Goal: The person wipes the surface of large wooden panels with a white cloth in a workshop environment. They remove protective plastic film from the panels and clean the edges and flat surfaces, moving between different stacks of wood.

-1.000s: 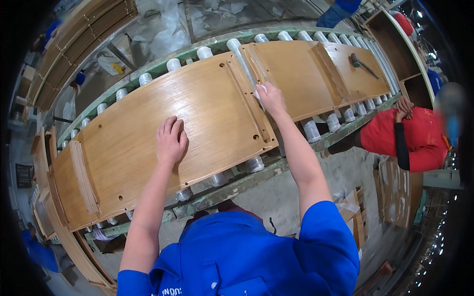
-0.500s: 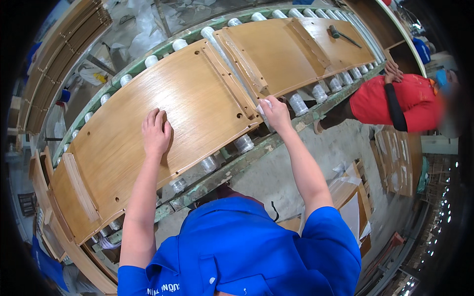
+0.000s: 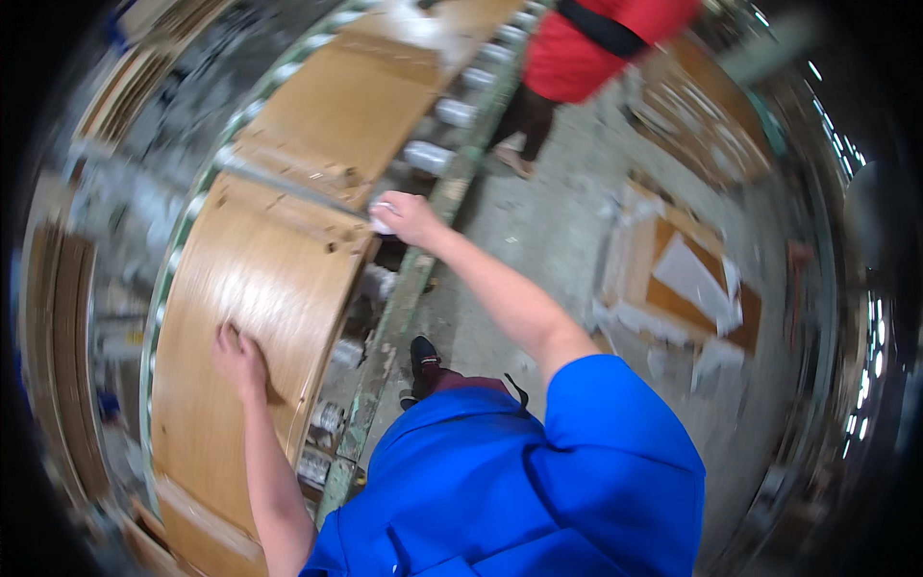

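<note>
A wide, glossy wooden panel (image 3: pixel 240 279) lies on the roller conveyor in front of me, with a strip across each end and dark holes near the corners. My left hand (image 3: pixel 240 361) rests on its face, fingers stretched out and holding nothing. At the panel's near far-end corner, my right hand (image 3: pixel 411 217) is closed around a small white wad (image 3: pixel 382 219); whether it is cloth or paper I cannot tell. Just beyond, across a narrow gap, lies a second wooden panel (image 3: pixel 332 106). Motion blur softens the picture.
The green conveyor rail (image 3: pixel 385 356) runs between the panels and me, with plastic-wrapped rollers (image 3: pixel 428 157) showing. A co-worker in red (image 3: pixel 596 48) stands beside the far end. Wrapped boards (image 3: pixel 625 260) lie on the floor to the right; stacked boards (image 3: pixel 62 356) stand at left.
My view has swung to the right, so the conveyor now runs more steeply through the picture. My left hand remains on the panel and my right hand still grips the white wad by the corner.
</note>
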{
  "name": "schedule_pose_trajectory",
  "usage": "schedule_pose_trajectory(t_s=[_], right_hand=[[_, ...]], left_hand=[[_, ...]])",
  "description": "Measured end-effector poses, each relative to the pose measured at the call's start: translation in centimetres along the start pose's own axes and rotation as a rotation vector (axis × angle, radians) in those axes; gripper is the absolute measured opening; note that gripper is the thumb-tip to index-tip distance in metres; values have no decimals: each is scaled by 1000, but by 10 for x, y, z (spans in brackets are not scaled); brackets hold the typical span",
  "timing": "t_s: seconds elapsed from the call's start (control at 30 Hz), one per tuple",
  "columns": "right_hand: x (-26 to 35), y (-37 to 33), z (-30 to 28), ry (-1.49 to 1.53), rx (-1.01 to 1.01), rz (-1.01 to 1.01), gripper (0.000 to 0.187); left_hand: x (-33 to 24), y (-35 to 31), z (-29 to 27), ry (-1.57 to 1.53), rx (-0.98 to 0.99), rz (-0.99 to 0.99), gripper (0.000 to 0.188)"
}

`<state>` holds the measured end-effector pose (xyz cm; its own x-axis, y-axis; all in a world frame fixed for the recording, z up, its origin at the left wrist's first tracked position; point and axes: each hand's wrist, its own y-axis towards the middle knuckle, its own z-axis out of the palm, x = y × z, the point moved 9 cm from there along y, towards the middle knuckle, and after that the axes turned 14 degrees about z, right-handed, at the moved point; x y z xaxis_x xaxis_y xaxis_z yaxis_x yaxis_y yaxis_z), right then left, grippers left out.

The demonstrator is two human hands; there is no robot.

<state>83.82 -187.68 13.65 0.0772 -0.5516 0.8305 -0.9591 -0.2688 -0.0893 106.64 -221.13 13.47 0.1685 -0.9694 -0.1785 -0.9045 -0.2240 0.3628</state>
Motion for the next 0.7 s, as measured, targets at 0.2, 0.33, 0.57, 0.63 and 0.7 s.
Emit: schedule_pose_trajectory(t_s=[0.2, 0.33, 0.57, 0.63, 0.7], right_hand=[[-67, -118, -40, 1983, 434, 332, 36], [-106, -242, -62, 2068, 350, 454, 40], [-217, -466, -118, 2177, -24, 386, 46], [-246, -530, -155, 2200, -200, 314, 48], [-269, -590, -200, 2187, -339, 218, 49]], left_hand=[[-16, 3, -11, 117, 0, 110, 35], [-29, 4, -16, 94, 37, 121, 34], [-75, -6, -58, 218, -135, 85, 35], [-114, -11, -78, 249, -316, 122, 32], [-195, -26, -80, 6, -485, 449, 29]])
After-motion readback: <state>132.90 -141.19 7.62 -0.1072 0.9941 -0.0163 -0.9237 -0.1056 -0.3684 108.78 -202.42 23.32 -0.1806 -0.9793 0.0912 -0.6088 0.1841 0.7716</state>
